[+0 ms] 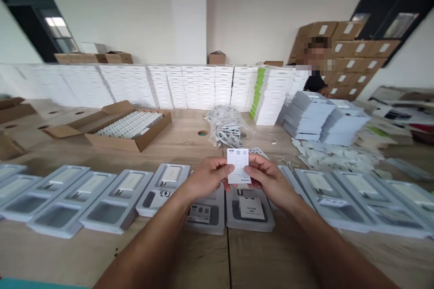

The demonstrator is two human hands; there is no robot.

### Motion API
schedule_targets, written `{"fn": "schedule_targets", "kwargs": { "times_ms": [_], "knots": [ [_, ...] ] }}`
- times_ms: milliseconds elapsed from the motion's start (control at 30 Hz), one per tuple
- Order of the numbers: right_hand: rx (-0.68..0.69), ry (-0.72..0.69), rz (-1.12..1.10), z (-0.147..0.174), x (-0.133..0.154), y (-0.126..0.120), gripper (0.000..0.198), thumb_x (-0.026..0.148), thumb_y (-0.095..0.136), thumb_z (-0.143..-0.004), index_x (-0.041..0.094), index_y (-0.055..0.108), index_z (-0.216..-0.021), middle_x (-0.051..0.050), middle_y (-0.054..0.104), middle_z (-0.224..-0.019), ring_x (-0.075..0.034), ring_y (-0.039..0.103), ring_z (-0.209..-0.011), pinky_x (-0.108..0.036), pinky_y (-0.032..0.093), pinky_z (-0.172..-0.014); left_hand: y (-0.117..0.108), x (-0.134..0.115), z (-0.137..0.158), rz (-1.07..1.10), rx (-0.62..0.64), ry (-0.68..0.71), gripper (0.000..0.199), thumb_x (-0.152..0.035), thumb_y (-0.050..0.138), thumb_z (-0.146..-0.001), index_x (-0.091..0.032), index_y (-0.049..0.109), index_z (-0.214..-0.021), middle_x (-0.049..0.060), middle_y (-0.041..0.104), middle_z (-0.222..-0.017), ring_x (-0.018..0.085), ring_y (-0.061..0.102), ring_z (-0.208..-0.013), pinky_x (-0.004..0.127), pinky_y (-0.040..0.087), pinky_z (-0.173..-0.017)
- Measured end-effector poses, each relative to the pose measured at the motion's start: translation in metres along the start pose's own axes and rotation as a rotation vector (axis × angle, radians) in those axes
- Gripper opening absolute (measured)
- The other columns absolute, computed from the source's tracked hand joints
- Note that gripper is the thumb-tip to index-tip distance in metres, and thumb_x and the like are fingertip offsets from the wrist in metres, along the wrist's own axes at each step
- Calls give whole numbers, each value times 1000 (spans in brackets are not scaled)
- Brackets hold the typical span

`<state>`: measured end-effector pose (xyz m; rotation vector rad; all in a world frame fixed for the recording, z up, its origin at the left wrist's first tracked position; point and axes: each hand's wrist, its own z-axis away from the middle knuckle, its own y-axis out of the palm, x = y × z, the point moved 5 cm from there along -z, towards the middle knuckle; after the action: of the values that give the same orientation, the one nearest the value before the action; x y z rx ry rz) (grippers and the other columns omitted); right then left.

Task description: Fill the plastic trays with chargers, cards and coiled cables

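Observation:
Between both hands I hold up a small white printed card (238, 167) with dark text and square codes on it. My left hand (210, 174) pinches its left edge, thumb in front. On the opposite edge, my right hand (266, 174) has the same thumb-and-finger grip. Below the card lies a grey molded tray (233, 223) with a white folded leaflet (252, 208) in its lower compartment. Beside it, under my left forearm, a second tray (215, 223) contains a card with printed codes (199, 213). My hands partly hide both trays.
More grey trays (101, 223) with white chargers (130, 181) stretch left and right. Behind are an open carton (137, 144) of white pieces, bagged white cables (226, 133), and stacked white boxes (190, 86). Grey tray stacks (310, 115) stand at right, a person (313, 82) behind them.

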<state>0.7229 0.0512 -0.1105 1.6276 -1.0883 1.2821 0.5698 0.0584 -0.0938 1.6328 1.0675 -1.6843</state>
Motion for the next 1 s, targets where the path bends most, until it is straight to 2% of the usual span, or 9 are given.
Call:
{"fn": "schedule_targets", "kwargs": {
  "times_ms": [67,200,300,367,433,533,633,733,1000],
  "knots": [
    [31,-22,-49,2,1,-3,30,36,62,-85,24,60,-112,1,62,-72,-10,54,-58,-21,41,-52,4,-1,-1,51,17,-45,28,-42,55,-86,-15,62,-90,2,66,-68,12,61,-53,18,35,-41],
    [17,-5,-105,3,-3,-7,17,34,60,-87,23,64,-100,2,61,-68,-9,54,-53,-20,37,-47,8,2,-3,274,15,-102,21,-34,56,-82,-14,61,-85,6,69,-68,16,64,-54,19,40,-40],
    [-8,-27,-84,3,-3,-9,15,33,57,-87,22,65,-93,2,62,-67,-10,55,-52,-20,36,-46,9,6,-3,406,-5,-133,26,-38,53,-81,-14,59,-84,9,70,-71,19,67,-57,21,43,-40],
    [-24,-59,-49,3,0,-9,15,33,56,-87,21,65,-91,2,63,-66,-10,56,-51,-20,37,-45,9,6,-4,360,-17,-129,32,-44,54,-83,-13,60,-84,10,71,-75,19,67,-59,22,46,-43],
    [-44,-71,-14,3,3,-9,16,31,54,-86,21,65,-92,2,63,-65,-10,55,-51,-20,38,-45,8,5,-4,222,-41,-111,33,-45,62,-80,-12,62,-85,8,70,-76,16,67,-60,21,48,-46],
    [-78,-30,-6,2,5,-9,22,28,48,-87,20,64,-100,2,61,-61,-10,56,-50,-21,38,-45,8,4,-5,73,-72,-88,31,-43,68,-78,-12,63,-84,5,69,-73,14,65,-58,20,50,-48],
    [-69,-10,12,2,5,-9,24,35,50,-89,19,63,-101,2,62,-64,-10,57,-51,-20,38,-44,7,4,-6,25,-97,-66,31,-44,66,-80,-13,61,-81,4,68,-70,13,65,-57,21,51,-49],
    [-28,-27,70,2,3,-9,24,41,61,-84,17,63,-87,2,62,-68,-7,55,-50,-18,39,-46,7,4,-7,-9,-96,-47,31,-44,66,-80,-14,59,-78,2,67,-67,13,64,-56,21,51,-49],
    [-11,-73,124,3,1,-9,27,43,62,-84,17,62,-79,2,61,-66,-8,53,-49,-20,44,-47,9,-3,-3,-188,-72,33,34,-46,53,-88,-15,62,-77,1,66,-61,12,61,-52,22,48,-51]
  ]
}}
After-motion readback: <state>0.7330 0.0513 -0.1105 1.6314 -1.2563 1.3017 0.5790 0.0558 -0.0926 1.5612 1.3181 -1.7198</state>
